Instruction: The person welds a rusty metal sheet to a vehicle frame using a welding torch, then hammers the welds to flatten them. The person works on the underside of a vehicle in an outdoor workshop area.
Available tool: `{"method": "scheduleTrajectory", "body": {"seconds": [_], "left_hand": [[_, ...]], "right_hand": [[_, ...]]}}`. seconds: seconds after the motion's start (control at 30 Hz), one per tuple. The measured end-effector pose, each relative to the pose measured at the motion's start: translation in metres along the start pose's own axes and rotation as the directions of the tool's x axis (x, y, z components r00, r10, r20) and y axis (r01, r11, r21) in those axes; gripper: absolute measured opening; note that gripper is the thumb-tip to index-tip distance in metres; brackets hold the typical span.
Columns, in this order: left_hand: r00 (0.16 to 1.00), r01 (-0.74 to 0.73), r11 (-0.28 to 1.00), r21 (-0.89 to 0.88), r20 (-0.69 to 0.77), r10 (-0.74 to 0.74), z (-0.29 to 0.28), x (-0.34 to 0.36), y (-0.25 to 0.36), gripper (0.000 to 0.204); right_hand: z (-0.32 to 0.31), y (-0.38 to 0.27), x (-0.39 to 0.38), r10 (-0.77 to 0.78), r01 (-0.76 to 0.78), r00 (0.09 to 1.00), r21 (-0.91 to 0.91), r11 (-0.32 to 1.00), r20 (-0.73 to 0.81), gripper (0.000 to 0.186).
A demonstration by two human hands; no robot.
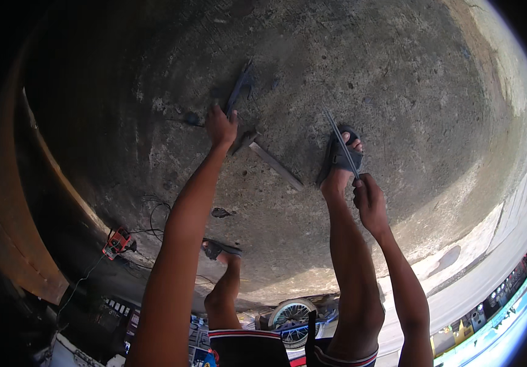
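Observation:
My left hand (219, 127) reaches down to the concrete, its thumb and fingers closed around the near end of a dark, narrow metal piece (238, 87). The far part of that piece lies in shadow, so its exact shape is unclear. In my right hand (370, 205) is a pair of thin grey rods (342, 144), gripped at the near end and slanting forward-left over my right sandal (344, 156). Between my hands, what looks like a hammer (276, 165) lies on the ground, its dark head near my left wrist and its long flat handle pointing toward my right foot.
A small red-orange machine (118, 243) with dark cables (159, 211) stands at the left. A rusty metal sheet (18, 226) rises along the left rim. My left sandal (220, 249) is on the rough concrete (398, 79). Behind me is a spoked wheel (291, 315).

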State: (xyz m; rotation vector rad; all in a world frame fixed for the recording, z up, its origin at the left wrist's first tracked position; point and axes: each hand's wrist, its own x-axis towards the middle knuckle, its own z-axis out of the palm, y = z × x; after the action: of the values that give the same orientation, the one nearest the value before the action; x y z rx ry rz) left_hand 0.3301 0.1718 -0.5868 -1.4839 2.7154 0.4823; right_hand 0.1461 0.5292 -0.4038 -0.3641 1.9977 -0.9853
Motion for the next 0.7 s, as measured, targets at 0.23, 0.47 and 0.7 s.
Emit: {"method": "scheduleTrajectory", "body": {"seconds": [0.23, 0.47, 0.7], "left_hand": [[0.883, 0.153, 0.948, 0.279, 0.393, -0.258, 0.015, 0.057, 0.06, 0.043], [0.825, 0.061, 0.998, -0.027, 0.564, -0.035, -0.083, 0.073, 0.223, 0.043], [0.798, -0.014, 0.924, -0.383, 0.552, 0.241, -0.13, 0.106, 0.369, 0.05]], "right_hand": [[-0.113, 0.047, 0.027, 0.271, -0.26, 0.943, 0.083, 0.962, -0.193, 0.023], [-0.174, 0.002, 0.04, 0.178, -0.107, 0.942, 0.247, 0.963, -0.285, 0.019], [-0.216, -0.06, 0.067, 0.147, -0.061, 0.901, 0.215, 0.975, -0.409, 0.022]]}}
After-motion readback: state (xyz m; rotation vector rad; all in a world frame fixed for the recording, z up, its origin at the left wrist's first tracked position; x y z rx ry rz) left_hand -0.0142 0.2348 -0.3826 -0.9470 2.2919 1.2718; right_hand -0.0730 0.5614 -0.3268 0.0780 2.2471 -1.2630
